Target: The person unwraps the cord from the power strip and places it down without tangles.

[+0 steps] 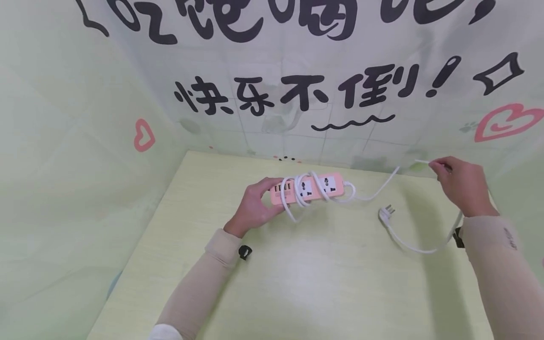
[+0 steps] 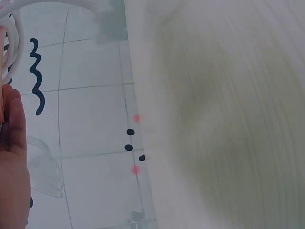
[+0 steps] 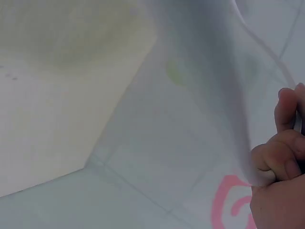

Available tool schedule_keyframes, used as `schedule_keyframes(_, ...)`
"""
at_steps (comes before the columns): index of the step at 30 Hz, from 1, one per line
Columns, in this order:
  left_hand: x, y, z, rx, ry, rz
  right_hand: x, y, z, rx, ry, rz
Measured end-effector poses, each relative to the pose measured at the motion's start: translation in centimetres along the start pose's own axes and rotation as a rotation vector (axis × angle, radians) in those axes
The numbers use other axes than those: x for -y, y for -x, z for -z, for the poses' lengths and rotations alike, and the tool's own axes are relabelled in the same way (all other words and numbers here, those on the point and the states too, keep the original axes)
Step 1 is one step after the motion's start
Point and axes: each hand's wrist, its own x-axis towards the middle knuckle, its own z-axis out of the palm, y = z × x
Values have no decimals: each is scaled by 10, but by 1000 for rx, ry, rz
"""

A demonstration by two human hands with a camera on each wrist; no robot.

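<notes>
Left hand (image 1: pixel 257 206) grips the power strip (image 1: pixel 307 188) at its nine o'clock end; toward three o'clock, right hand (image 1: pixel 464 186) pinches the white cord (image 1: pixel 388 182).

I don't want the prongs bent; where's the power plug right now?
In the head view, the white power plug is right of centre, below and right of the pink power strip, seen against the pale tabletop.

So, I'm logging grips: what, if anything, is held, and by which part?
Left hand holds the pink power strip by its USB end; right hand grips the white cord partway along.
</notes>
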Motion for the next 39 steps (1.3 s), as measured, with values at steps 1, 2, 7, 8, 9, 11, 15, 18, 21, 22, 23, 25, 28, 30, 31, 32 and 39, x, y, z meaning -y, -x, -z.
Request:
schedule_keyframes(1, 0, 0, 0, -2, 0, 0, -7, 1, -2, 41, 8, -24)
schedule_keyframes(2, -1, -1, 1, 1, 6, 2, -15, 3, -4, 76, 15, -47)
schedule_keyframes(7, -1, -2, -3, 24, 23, 19, -49, 11, -20, 217, 8, -161)
schedule_keyframes(8, -1, -2, -3, 26, 25, 19, -55, 13, -23, 241, 8, -179)
schedule_keyframes(9, -1, -2, -4, 26, 24, 19, -60, 14, -27, 261, 6, -191)
schedule_keyframes(11, -1, -2, -5, 23, 24, 18, -68, 17, -32, 288, 16, -194)
schedule_keyframes(15, -2, -3, -6, 20, 20, 16, -74, 19, -40, 335, 28, -171)
schedule_keyframes(18, -2, -4, -6, 17, 11, 14, -70, 18, -43, 364, 27, -135)
schedule_keyframes(21, -1, -5, -6, 18, 2, 12, -57, 15, -47, 362, 22, -99)
schedule_keyframes(22, -1, -5, -6, 20, 0, 13, -51, 13, -48, 352, 23, -82)
schedule_keyframes(23, -1, -5, -6, 22, 0, 13, -43, 12, -50, 344, 21, -66)
schedule_keyframes(25, 0, -5, -7, 26, -3, 16, -25, 11, -56, 311, 10, -7)
schedule_keyframes(28, -1, -6, -8, 28, -8, 22, 8, 15, -70, 236, -13, 135)
schedule_keyframes(30, -2, -8, -8, 26, -13, 22, 32, 22, -84, 169, -30, 267)
schedule_keyframes(31, -2, -8, -9, 24, -12, 22, 44, 26, -93, 129, -36, 340)
schedule_keyframes(32, -2, -9, -9, 22, -11, 23, 55, 30, -101, 98, -40, 410)
schedule_keyframes(39, -5, -10, -13, 11, -42, 30, 130, 66, -146, 165, -53, 683)
